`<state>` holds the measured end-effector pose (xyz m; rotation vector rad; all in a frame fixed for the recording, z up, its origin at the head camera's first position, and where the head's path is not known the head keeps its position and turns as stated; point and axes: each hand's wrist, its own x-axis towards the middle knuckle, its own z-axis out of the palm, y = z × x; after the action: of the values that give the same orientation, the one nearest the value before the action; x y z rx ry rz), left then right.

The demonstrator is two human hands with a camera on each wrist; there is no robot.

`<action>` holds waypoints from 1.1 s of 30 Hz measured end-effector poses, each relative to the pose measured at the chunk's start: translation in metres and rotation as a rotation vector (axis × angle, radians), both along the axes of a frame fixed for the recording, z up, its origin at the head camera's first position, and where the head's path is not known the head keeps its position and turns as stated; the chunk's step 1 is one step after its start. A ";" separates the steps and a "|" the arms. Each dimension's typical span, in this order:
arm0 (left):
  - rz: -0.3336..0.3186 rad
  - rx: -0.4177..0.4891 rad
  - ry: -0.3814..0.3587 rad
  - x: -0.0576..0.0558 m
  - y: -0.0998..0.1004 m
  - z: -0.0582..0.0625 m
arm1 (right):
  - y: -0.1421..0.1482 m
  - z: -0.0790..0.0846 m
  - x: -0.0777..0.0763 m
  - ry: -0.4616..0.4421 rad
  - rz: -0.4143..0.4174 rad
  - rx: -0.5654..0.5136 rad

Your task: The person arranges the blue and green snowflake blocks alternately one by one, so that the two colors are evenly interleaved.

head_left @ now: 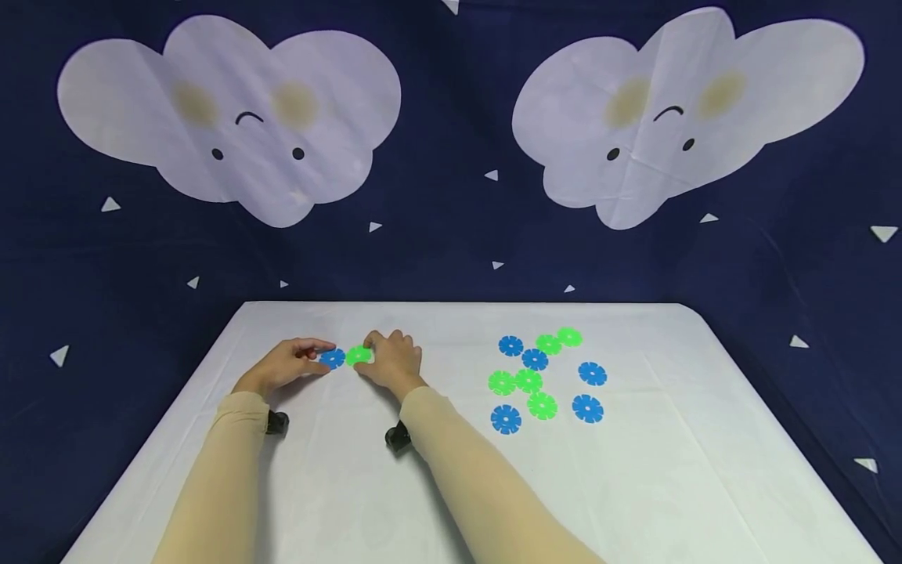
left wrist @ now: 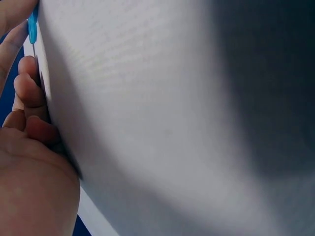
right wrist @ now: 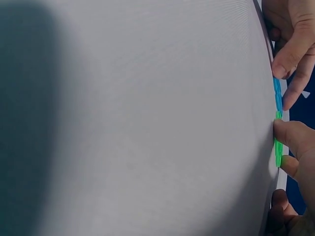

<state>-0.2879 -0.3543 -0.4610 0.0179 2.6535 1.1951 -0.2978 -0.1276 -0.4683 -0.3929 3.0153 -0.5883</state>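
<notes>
Toward the left of the white table, my left hand [head_left: 287, 363] holds a blue notched disc [head_left: 332, 359] by its edges between thumb and forefinger. My right hand [head_left: 395, 362] pinches a green notched disc [head_left: 358, 356] the same way, just right of the blue one. Seen edge-on in the right wrist view, the green disc [right wrist: 278, 142] and the blue disc [right wrist: 277, 93] meet end to end, flat and close over the table. Only a sliver of the blue disc [left wrist: 33, 27] shows in the left wrist view, beside the fingers.
Right of my hands, several loose discs lie spread on the white table [head_left: 451, 501], among them a green disc [head_left: 542, 406], a blue disc [head_left: 506, 419] and another blue disc [head_left: 593, 374]. A dark blue cloth [head_left: 451, 266] with printed clouds hangs behind the table's far edge.
</notes>
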 end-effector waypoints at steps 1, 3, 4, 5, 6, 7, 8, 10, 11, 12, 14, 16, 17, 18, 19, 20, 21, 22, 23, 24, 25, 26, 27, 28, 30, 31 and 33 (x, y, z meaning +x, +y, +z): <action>0.001 0.000 -0.001 0.000 0.000 0.000 | 0.000 0.000 0.000 0.000 0.000 0.000; 0.001 0.000 -0.003 0.001 0.000 0.000 | 0.000 0.000 0.001 0.004 0.001 -0.001; 0.001 0.001 -0.003 0.001 0.000 0.000 | 0.000 0.000 0.002 0.003 0.001 -0.003; 0.002 0.003 -0.003 0.001 0.000 0.000 | 0.000 0.000 0.003 0.003 0.001 -0.002; 0.001 0.005 -0.003 0.002 0.000 -0.001 | 0.000 0.001 0.003 0.003 0.001 0.002; 0.001 0.005 -0.002 0.002 0.000 -0.001 | 0.000 0.001 0.004 0.000 0.000 0.001; 0.001 0.005 -0.001 0.002 0.001 -0.001 | 0.001 0.001 0.005 -0.001 -0.001 0.002; -0.002 0.003 0.003 0.002 0.001 -0.001 | 0.001 0.001 0.006 -0.004 -0.003 0.002; -0.002 0.004 0.004 0.002 0.001 -0.001 | 0.001 0.001 0.006 -0.005 -0.005 0.003; -0.003 0.001 0.007 0.002 0.001 -0.001 | 0.001 0.001 0.006 -0.007 -0.006 0.001; -0.005 -0.001 0.009 0.003 0.001 -0.001 | 0.000 0.000 0.007 -0.008 -0.006 0.000; -0.007 -0.002 0.008 0.003 0.000 -0.001 | 0.001 0.000 0.007 -0.008 -0.006 0.000; -0.006 -0.003 0.009 0.003 0.001 -0.001 | 0.001 0.001 0.007 -0.007 -0.006 -0.001; -0.007 -0.004 0.009 0.003 0.001 -0.001 | 0.001 0.001 0.007 -0.006 -0.006 -0.002; -0.006 -0.003 0.008 0.003 0.001 -0.001 | 0.001 0.001 0.007 -0.003 -0.006 -0.002; -0.006 -0.005 0.008 0.003 0.001 -0.001 | 0.001 0.001 0.007 -0.002 -0.006 -0.003; -0.006 -0.008 0.008 0.003 0.001 -0.001 | 0.001 0.001 0.007 -0.001 -0.007 -0.005; -0.004 -0.008 0.008 0.002 0.001 -0.001 | 0.001 0.001 0.007 0.000 -0.007 -0.006; -0.003 -0.009 0.008 0.002 0.001 -0.001 | 0.002 0.001 0.007 0.000 -0.007 -0.008; -0.004 -0.011 0.010 0.002 0.001 -0.001 | 0.002 0.001 0.007 0.001 -0.007 -0.009; -0.005 -0.012 0.011 0.001 0.001 -0.001 | 0.002 0.001 0.007 0.001 -0.007 -0.010; -0.006 -0.013 0.014 0.001 0.000 -0.001 | 0.002 0.001 0.007 0.002 -0.007 -0.009; -0.008 -0.013 0.016 0.001 0.000 -0.001 | 0.002 0.001 0.007 0.002 -0.007 -0.009; -0.012 -0.012 0.020 0.000 0.000 0.000 | 0.002 0.001 0.007 0.003 -0.007 -0.010; -0.019 -0.016 0.026 0.000 0.000 0.000 | 0.002 0.001 0.007 0.006 -0.007 -0.011; -0.020 -0.017 0.029 0.001 0.000 0.000 | 0.002 0.001 0.007 0.006 -0.007 -0.015; -0.026 -0.028 0.032 0.002 0.000 0.000 | 0.002 -0.001 0.005 0.001 -0.009 -0.032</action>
<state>-0.2860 -0.3542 -0.4613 0.0670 2.6888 1.1593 -0.2925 -0.1259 -0.4695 -0.3818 3.0131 -0.6377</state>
